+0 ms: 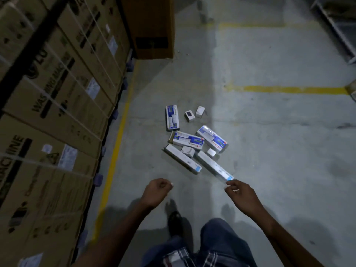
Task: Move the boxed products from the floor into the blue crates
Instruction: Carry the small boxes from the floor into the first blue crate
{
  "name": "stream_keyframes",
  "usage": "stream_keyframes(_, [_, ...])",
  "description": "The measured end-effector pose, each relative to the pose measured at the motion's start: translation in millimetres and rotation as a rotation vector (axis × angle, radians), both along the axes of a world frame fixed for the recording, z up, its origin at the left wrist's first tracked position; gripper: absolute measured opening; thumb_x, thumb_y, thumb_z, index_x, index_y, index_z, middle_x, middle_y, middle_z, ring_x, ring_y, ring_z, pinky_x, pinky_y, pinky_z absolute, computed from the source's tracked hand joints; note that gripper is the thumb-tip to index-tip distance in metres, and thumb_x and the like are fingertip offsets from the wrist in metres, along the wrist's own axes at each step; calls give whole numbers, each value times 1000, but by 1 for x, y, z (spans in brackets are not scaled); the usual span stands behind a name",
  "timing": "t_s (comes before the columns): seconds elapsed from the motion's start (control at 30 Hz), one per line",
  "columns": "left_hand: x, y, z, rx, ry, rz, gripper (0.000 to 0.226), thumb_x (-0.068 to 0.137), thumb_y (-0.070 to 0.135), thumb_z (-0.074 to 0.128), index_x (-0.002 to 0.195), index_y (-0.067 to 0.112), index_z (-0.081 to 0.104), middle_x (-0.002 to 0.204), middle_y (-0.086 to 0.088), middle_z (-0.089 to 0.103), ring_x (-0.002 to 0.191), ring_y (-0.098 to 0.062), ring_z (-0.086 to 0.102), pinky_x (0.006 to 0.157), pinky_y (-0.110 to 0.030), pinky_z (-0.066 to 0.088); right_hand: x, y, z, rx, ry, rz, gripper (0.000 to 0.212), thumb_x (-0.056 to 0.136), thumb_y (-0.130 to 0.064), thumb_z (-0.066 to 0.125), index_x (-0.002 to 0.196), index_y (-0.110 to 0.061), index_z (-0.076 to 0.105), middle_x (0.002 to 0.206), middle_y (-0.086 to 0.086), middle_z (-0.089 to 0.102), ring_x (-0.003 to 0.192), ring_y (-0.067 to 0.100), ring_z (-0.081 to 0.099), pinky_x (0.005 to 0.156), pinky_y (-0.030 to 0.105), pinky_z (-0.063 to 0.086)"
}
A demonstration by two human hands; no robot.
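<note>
Several boxed products lie in a loose pile on the grey concrete floor. Three are blue-and-white cartons [172, 118] [187, 140] [212, 138]. Two long white boxes [183, 161] [213, 166] lie nearest me, and small white boxes [189, 116] [200, 111] [187, 151] sit among them. My left hand [158, 191] hangs curled in a fist, holding nothing, left of the pile. My right hand [238, 191] has loosely bent fingers and hovers just by the near end of a long white box, gripping nothing that I can see. No blue crate is in view.
Stacked washing-machine cartons [48, 112] wall off the left side behind a yellow floor line [115, 151]. A tall brown carton [152, 26] stands at the back. Another yellow line [285, 90] crosses the floor at right, and a metal rack [335, 26] stands at the upper right. My shoe [174, 222] is below the pile.
</note>
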State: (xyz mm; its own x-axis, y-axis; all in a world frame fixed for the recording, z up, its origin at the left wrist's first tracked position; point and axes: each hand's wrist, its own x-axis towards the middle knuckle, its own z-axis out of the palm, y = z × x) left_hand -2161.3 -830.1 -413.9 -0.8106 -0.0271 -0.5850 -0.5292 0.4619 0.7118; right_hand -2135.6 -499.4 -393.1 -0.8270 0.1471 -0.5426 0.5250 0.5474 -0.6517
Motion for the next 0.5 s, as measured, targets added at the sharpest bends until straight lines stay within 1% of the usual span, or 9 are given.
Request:
stream_keyframes(0.07, [-46,0,-1,29,14,-1,29,82,43,74,86,15,78,84,-3,79,83,-24,75,84,-44,60,-32,-1,-2,5,-19,-25,19,93,-29,70,111,-25,71,104,-1,75,89,8,70,65,14,46])
stream_keyframes(0.13, [-90,5,-5,49,27,3,27,82,38,75,86,12,77,82,-3,79,74,-18,73,83,-46,61,-63,-1,-4,8,-22,-41,16,92,-26,72,107,-25,73,102,0,76,85,5,71,62,11,46])
stream_keyframes(0.2, [-134,12,-13,59,17,-14,24,85,34,76,86,10,76,77,0,77,69,-12,68,82,-47,60,-100,2,-10,6,-19,-41,15,92,-24,72,107,-23,73,101,0,76,84,5,71,62,9,45])
stream_keyframes(0.27, [-174,19,-27,39,-4,-43,27,82,39,77,85,13,75,71,5,74,68,-11,67,81,-43,58,-137,7,-20,-5,-21,-29,15,94,-23,70,109,-22,73,103,0,75,87,7,70,66,11,45])
stream_keyframes(0.33, [-210,29,-40,-4,-16,-61,30,76,48,76,83,19,76,70,7,75,71,-11,68,80,-37,56,-175,12,-37,-18,-32,-9,19,96,-25,69,113,-19,72,107,0,74,91,11,69,68,13,46])
stream_keyframes(0.4, [-241,39,-53,-36,-20,-66,33,71,52,73,83,21,76,74,6,75,75,-12,69,80,-33,53,-210,17,-58,-34,-58,-11,25,96,-31,69,117,-18,72,112,0,73,98,14,70,71,17,48])
stream_keyframes(0.43, [-255,43,-63,-65,-21,-75,36,71,52,73,87,20,76,80,4,77,80,-14,70,80,-31,51,-227,19,-70,-44,-61,-11,26,95,-33,69,117,-19,72,113,0,73,100,15,70,74,20,49])
stream_keyframes(0.5, [-282,53,-91,-103,-46,-89,40,76,49,77,99,16,77,93,-2,78,91,-18,72,81,-27,50,-261,22,-98,-71,-72,-28,19,94,-33,69,110,-23,73,112,0,75,99,15,71,81,28,54])
